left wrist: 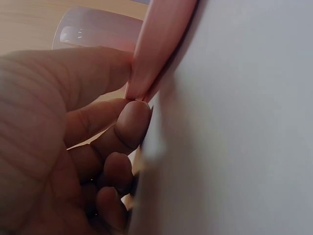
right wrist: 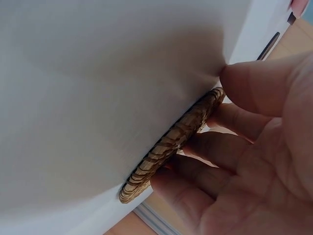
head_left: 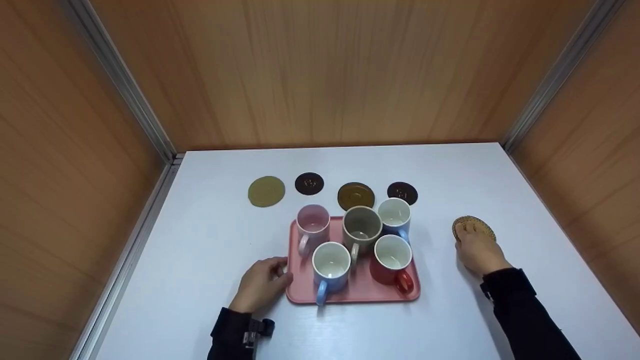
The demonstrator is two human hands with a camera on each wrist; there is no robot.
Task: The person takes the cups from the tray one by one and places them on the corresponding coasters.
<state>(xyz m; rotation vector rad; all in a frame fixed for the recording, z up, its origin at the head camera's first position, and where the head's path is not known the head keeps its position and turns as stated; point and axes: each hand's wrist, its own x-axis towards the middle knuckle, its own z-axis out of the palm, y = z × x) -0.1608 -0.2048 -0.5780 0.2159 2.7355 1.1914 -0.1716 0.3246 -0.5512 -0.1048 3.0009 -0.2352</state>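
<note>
My left hand [head_left: 262,285] holds the left edge of a pink tray [head_left: 302,285]; in the left wrist view the thumb lies over the rim [left wrist: 146,68] and a fingertip is against its lower edge. On the tray stand several mugs: a pink mug [head_left: 313,235], a grey-beige mug [head_left: 361,230], two light blue mugs [head_left: 332,275] and a red mug [head_left: 387,270]. Off to the right, my right hand [head_left: 480,252] rests its fingertips on a round woven coaster [head_left: 484,231] that lies on the table. Its thumb [right wrist: 244,83] touches the tabletop beside the coaster's edge [right wrist: 161,152].
Behind the tray lie an olive coaster [head_left: 266,191], two dark coasters [head_left: 309,184] and a brown coaster [head_left: 356,195]. The white table [head_left: 200,220] has wood panels [head_left: 340,75] at its back and both sides.
</note>
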